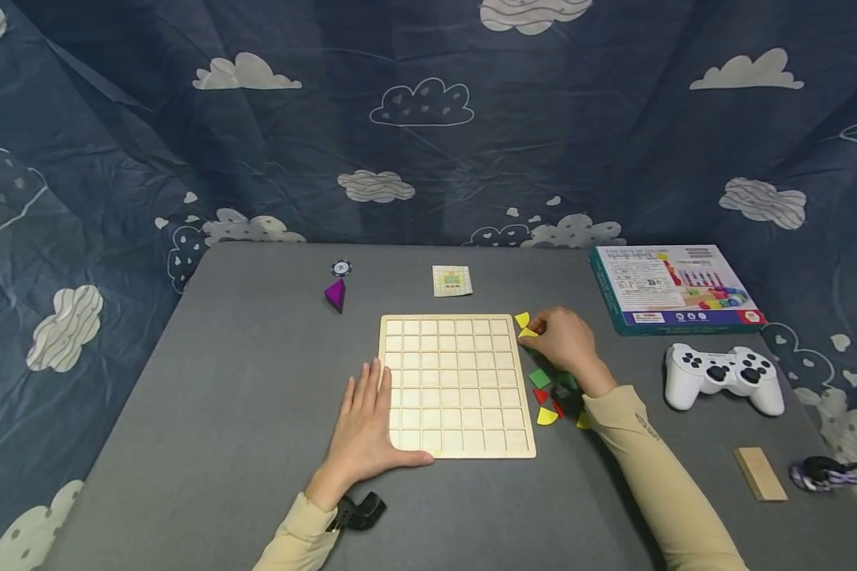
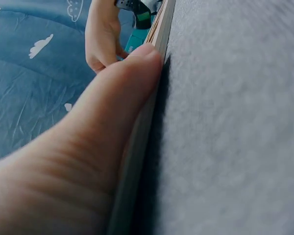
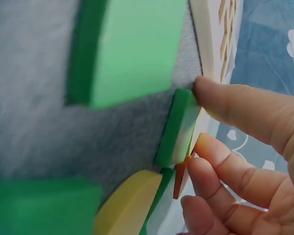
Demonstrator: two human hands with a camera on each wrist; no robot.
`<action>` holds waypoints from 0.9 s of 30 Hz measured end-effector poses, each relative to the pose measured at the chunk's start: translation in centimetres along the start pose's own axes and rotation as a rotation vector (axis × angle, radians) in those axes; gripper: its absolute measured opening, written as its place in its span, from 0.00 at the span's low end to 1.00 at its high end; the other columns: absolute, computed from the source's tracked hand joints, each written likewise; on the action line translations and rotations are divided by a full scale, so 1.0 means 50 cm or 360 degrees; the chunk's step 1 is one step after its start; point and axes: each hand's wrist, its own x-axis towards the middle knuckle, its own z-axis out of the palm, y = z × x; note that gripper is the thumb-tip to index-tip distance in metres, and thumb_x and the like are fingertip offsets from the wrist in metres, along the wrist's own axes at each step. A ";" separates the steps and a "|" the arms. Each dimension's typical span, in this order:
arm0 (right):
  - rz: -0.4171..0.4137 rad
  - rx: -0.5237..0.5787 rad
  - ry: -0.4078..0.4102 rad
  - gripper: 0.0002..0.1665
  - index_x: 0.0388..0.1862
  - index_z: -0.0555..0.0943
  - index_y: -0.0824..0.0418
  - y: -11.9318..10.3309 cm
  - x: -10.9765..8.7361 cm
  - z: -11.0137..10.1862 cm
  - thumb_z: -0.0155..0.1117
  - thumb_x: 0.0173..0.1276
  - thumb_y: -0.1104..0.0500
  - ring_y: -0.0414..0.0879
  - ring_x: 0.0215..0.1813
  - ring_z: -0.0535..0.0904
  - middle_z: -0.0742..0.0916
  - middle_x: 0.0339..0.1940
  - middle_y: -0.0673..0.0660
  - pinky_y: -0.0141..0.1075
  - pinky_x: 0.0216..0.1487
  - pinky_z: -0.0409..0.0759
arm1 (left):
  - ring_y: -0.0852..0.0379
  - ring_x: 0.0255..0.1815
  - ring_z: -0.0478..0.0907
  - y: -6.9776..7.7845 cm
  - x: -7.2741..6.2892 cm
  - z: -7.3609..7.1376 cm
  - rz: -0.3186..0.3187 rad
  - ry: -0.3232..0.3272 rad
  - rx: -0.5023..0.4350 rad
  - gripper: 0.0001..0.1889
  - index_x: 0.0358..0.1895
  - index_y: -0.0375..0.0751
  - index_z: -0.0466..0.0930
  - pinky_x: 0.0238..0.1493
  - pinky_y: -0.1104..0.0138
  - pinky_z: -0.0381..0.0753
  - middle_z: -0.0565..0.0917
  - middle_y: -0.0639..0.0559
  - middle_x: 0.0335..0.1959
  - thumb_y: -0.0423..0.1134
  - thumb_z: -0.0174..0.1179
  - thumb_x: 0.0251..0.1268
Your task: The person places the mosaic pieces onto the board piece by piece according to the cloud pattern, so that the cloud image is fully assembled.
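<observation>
A pale wooden grid board (image 1: 457, 387) lies on the grey table. My left hand (image 1: 367, 420) rests at its lower left corner, fingers straight over the left edge and thumb stretched along the front edge. In the left wrist view, the thumb (image 2: 122, 83) lies against the board's side. Beyond the board's upper right corner, my right hand (image 1: 563, 339) pinches a yellow quarter-round piece (image 1: 528, 333) between thumb and fingertips. Another yellow piece (image 1: 522, 319) lies just behind it. Green pieces (image 3: 137, 49) sit close to these fingers in the right wrist view.
Green, red and yellow pieces (image 1: 547, 416) lie right of the board, partly under my right forearm. Behind the board are a pattern card (image 1: 452, 281), a purple pyramid (image 1: 336, 295) and a chip (image 1: 341, 268). At right are a game box (image 1: 678, 287), white controller (image 1: 723, 375) and wooden block (image 1: 760, 474).
</observation>
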 end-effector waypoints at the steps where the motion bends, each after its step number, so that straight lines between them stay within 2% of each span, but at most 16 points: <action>1: 0.0013 0.0016 -0.0013 0.18 0.35 0.83 0.66 0.001 0.003 0.000 0.73 0.55 0.52 0.52 0.32 0.74 0.80 0.30 0.58 0.45 0.31 0.72 | 0.41 0.75 0.37 0.001 0.000 0.000 -0.0006 0.0002 0.0011 0.74 0.73 0.29 0.43 0.71 0.51 0.35 0.42 0.34 0.75 0.86 0.51 0.30; 8: 0.0105 0.0265 -0.0079 0.16 0.30 0.78 0.64 0.008 0.014 -0.001 0.74 0.54 0.55 0.50 0.26 0.71 0.80 0.25 0.57 0.39 0.28 0.67 | 0.42 0.75 0.37 0.005 0.001 0.001 -0.0028 0.0013 0.0036 0.73 0.73 0.29 0.43 0.71 0.51 0.36 0.43 0.35 0.75 0.86 0.49 0.32; 11: 0.0078 0.0352 -0.0048 0.14 0.29 0.78 0.65 0.012 0.012 0.000 0.73 0.56 0.57 0.49 0.25 0.71 0.80 0.24 0.56 0.38 0.26 0.67 | 0.41 0.75 0.37 0.004 0.001 0.000 -0.0030 0.0012 0.0032 0.73 0.73 0.29 0.43 0.71 0.51 0.36 0.42 0.34 0.75 0.86 0.51 0.31; 15: -0.0008 0.0467 0.0013 0.12 0.37 0.80 0.67 0.005 0.002 0.002 0.70 0.60 0.61 0.48 0.25 0.71 0.81 0.25 0.56 0.38 0.26 0.67 | 0.41 0.75 0.37 0.002 -0.001 -0.001 -0.0033 0.0004 0.0037 0.73 0.73 0.29 0.43 0.71 0.51 0.36 0.42 0.34 0.75 0.85 0.52 0.31; 18: -0.0067 0.0584 0.0023 0.12 0.42 0.81 0.67 -0.013 -0.005 0.004 0.67 0.63 0.61 0.48 0.24 0.69 0.80 0.26 0.56 0.39 0.24 0.67 | 0.41 0.75 0.38 0.001 -0.001 -0.001 -0.0032 0.0008 0.0043 0.73 0.73 0.28 0.43 0.71 0.51 0.36 0.43 0.34 0.75 0.85 0.53 0.31; 20: -0.0095 0.0660 0.0007 0.11 0.42 0.81 0.66 -0.032 -0.009 0.007 0.65 0.65 0.60 0.48 0.23 0.67 0.79 0.26 0.56 0.41 0.22 0.67 | 0.41 0.75 0.38 0.000 0.000 -0.001 -0.0030 0.0018 0.0047 0.73 0.73 0.29 0.43 0.71 0.51 0.36 0.43 0.34 0.75 0.85 0.53 0.30; 24: -0.0139 0.0839 -0.0089 0.09 0.38 0.79 0.65 -0.076 -0.013 0.015 0.66 0.63 0.60 0.49 0.24 0.71 0.80 0.28 0.56 0.41 0.24 0.70 | 0.42 0.75 0.37 -0.001 0.003 0.000 -0.0031 0.0023 0.0057 0.73 0.74 0.29 0.43 0.71 0.52 0.35 0.42 0.35 0.75 0.86 0.51 0.30; 27: -0.0167 0.0952 -0.0189 0.09 0.36 0.78 0.66 -0.108 -0.013 0.028 0.67 0.62 0.62 0.53 0.27 0.75 0.81 0.29 0.57 0.37 0.26 0.72 | 0.43 0.75 0.36 -0.001 0.004 0.001 -0.0040 0.0005 0.0053 0.74 0.74 0.29 0.43 0.71 0.52 0.34 0.42 0.35 0.75 0.86 0.50 0.30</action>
